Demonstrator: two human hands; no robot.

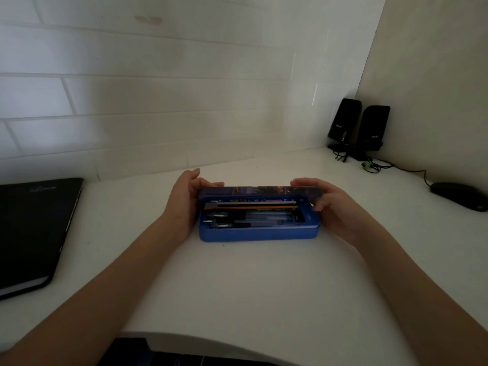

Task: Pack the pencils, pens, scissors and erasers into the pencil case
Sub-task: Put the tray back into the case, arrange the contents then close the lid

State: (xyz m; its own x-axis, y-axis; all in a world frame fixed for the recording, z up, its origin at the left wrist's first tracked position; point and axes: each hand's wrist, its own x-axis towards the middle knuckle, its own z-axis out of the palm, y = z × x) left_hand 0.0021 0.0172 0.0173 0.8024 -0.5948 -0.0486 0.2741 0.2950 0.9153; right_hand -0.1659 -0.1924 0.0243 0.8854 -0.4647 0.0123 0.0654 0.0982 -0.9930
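A blue pencil case (257, 235) lies in the middle of the white desk with its printed lid (260, 191) partly raised at the back. Inside lie an orange pencil (250, 207) and several dark and clear pens (253, 219), side by side. My left hand (182, 200) is at the case's left end with its fingers on the lid's left corner. My right hand (326, 203) holds the lid's right end, fingers curled over its top edge. No scissors or erasers show in the view.
A closed black laptop (31, 231) lies at the left of the desk (237, 286). Two black speakers (359, 125) with cables stand in the back right corner, and a black mouse (458, 195) sits at the right edge. A tiled wall rises behind.
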